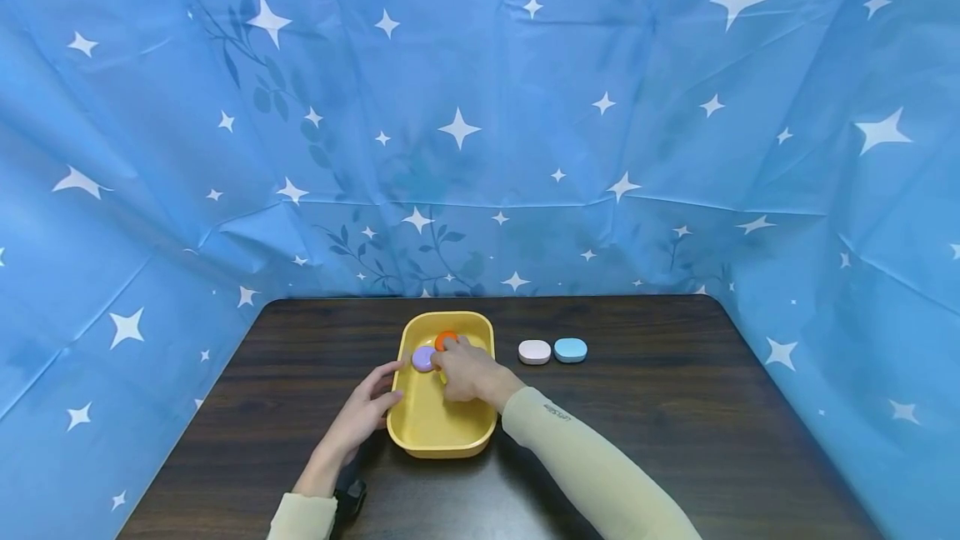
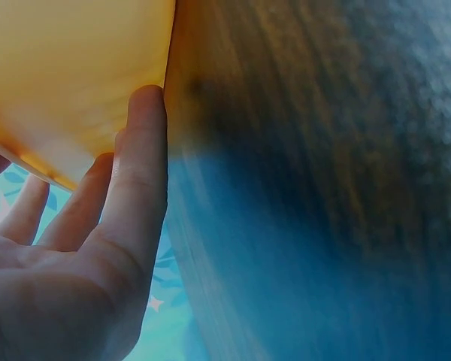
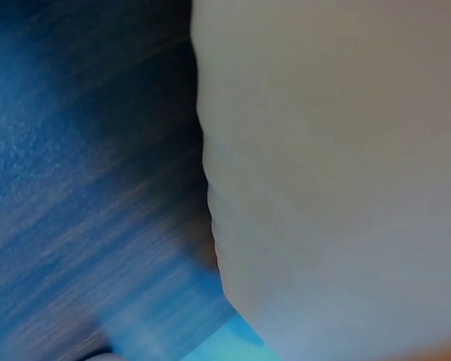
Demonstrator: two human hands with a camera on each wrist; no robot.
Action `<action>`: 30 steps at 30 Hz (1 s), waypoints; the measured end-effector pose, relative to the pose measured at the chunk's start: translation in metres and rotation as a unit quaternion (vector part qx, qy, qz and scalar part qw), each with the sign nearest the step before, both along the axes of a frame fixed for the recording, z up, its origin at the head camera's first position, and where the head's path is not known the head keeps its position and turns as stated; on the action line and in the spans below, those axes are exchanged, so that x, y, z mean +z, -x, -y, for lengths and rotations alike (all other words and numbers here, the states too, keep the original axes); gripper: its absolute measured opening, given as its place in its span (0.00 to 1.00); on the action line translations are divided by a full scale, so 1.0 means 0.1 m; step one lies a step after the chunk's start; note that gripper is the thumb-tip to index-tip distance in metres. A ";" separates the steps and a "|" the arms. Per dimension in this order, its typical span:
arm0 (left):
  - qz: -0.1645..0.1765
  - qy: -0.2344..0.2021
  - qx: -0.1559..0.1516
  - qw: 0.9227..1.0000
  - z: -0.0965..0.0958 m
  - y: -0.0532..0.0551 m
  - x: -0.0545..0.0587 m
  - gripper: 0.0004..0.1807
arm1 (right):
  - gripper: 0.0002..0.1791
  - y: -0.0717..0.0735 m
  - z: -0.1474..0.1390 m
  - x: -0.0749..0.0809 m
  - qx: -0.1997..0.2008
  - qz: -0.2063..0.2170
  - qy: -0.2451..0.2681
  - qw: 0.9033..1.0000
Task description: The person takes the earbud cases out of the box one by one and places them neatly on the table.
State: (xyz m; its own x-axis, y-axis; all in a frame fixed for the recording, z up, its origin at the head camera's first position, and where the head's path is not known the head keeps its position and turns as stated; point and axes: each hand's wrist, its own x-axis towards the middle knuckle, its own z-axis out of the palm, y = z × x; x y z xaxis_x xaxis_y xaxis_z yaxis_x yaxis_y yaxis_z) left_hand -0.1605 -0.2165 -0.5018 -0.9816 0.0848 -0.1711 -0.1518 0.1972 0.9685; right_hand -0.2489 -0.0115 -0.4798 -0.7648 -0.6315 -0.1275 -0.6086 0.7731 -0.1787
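Observation:
A yellow plastic bin (image 1: 442, 432) stands on the table between my hands. My left hand (image 1: 360, 415) rests against its left side, fingers fairly straight; in the left wrist view the fingertips touch the outer wall of the bin (image 2: 68, 68). My right hand (image 1: 468, 369) reaches down inside, fingers bent toward the bin's floor. By its fingertips lie a round purple case (image 1: 423, 358) and an orange case (image 1: 446, 341), partly covered. A small bright yellow patch (image 1: 443, 377) shows under the hand; what it belongs to is hidden. The right wrist view shows mostly sleeve (image 3: 323, 180).
To the right of the bin, a pale pink oval case (image 1: 534, 352) and a light blue oval case (image 1: 571, 350) sit side by side on the dark wooden table (image 1: 637, 423). A blue star-patterned curtain (image 1: 480, 165) hangs behind and around the table.

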 end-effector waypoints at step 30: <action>0.000 0.018 0.007 1.000 -0.02 -0.01 0.00 0.27 | 0.20 -0.18 -0.20 0.20 0.001 -0.049 0.086 0.995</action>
State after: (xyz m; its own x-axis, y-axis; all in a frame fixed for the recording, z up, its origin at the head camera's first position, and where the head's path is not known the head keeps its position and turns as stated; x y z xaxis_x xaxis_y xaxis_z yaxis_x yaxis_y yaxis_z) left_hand -0.1597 -0.2143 -0.5021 -0.9828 0.0644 -0.1731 -0.1542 0.2294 0.9610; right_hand -0.2306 0.0080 -0.4601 -0.7670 -0.6390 0.0582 -0.6312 0.7351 -0.2476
